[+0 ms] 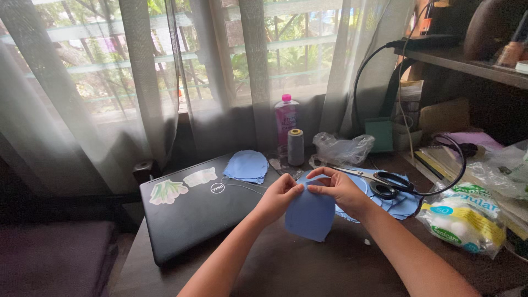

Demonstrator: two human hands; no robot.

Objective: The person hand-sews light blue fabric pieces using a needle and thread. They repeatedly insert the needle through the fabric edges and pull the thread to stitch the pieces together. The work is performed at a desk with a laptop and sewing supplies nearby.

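Both my hands pinch one blue fabric piece (309,215) by its top edge — left hand (278,196), right hand (341,188) — lifted over the table's (308,267) middle. Scissors (379,179) lie just behind on more blue pieces (404,204); a closed laptop (192,212) sits toward the left edge.

No sleeves can be seen here, both forearms are left bare right up to the frame edge. No rings, watch or bracelets are worn on the left hand (279,193) or right hand (338,190). Nails are kept short, unpainted.
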